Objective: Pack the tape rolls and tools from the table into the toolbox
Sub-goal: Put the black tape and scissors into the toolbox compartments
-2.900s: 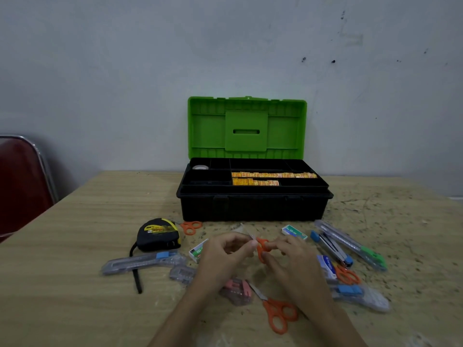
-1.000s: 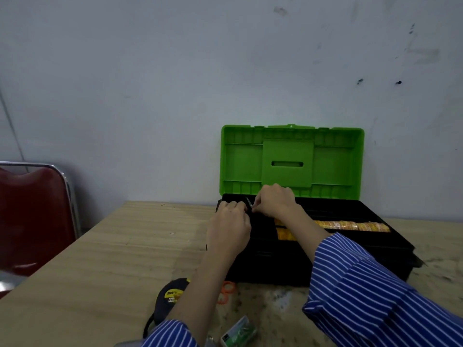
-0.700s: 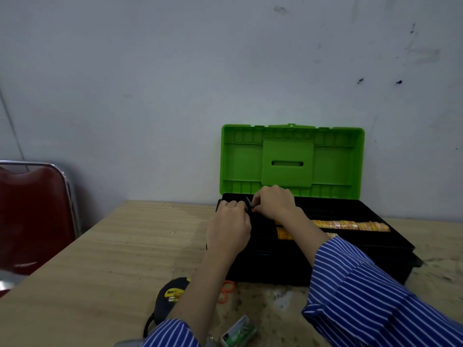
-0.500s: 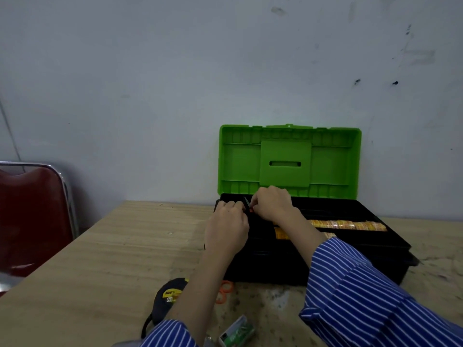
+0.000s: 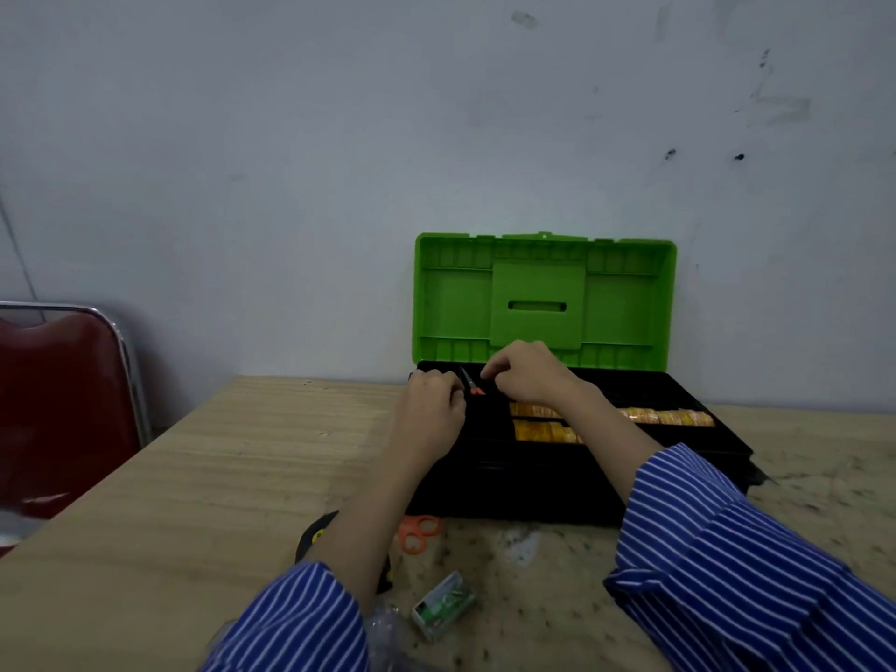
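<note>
Scissors [image 5: 471, 384] now visible between hands [image 5: 431, 409], tipping into toolbox [image 5: 533, 477].

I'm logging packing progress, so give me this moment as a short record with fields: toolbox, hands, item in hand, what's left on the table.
toolbox: black toolbox, green lid up, yellow tape rolls in its tray
hands: left hand and right hand over the tray's left end
item in hand: small orange-handled scissors between both hands
left on table: orange scissors, tape measure, small green box
</note>
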